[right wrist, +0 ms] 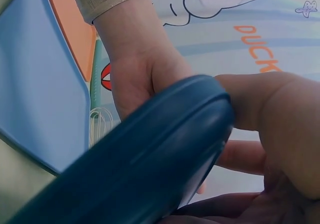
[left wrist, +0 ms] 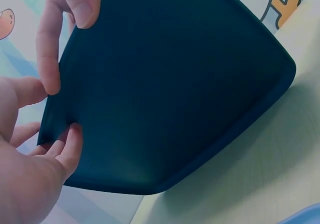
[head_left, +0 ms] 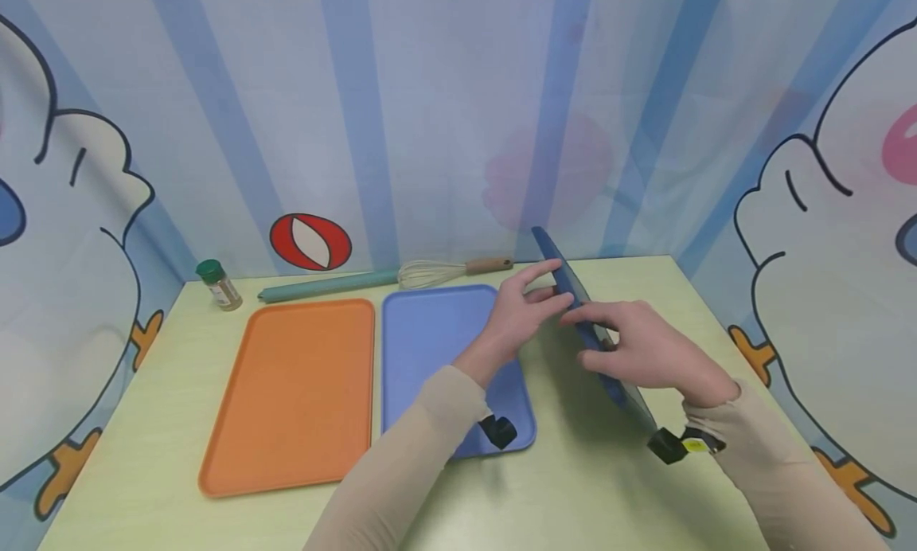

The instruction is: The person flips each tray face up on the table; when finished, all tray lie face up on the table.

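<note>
A dark blue tray point(left wrist: 180, 83) stands steeply tilted above the right part of the table, edge-on in the head view. My left hand point(head_left: 519, 312) pinches its rim on the left side, fingers on one face in the left wrist view. Just to the right, my right hand point(head_left: 645, 344) grips the same rim with curled fingers and thumb. In the right wrist view the tray's thick rim point(right wrist: 150, 149) crosses in front and partly covers both hands. Under my left forearm lies a lighter blue tray point(head_left: 437, 336), flat on the table.
An orange tray point(head_left: 294, 392) lies flat at the left. Behind the flat trays are a green rolling-pin-like stick point(head_left: 329, 285) and a whisk point(head_left: 430, 274) with a wooden handle. A green-capped spice jar point(head_left: 220, 285) stands at the back left corner. A printed curtain point(head_left: 458, 137) hangs behind the table.
</note>
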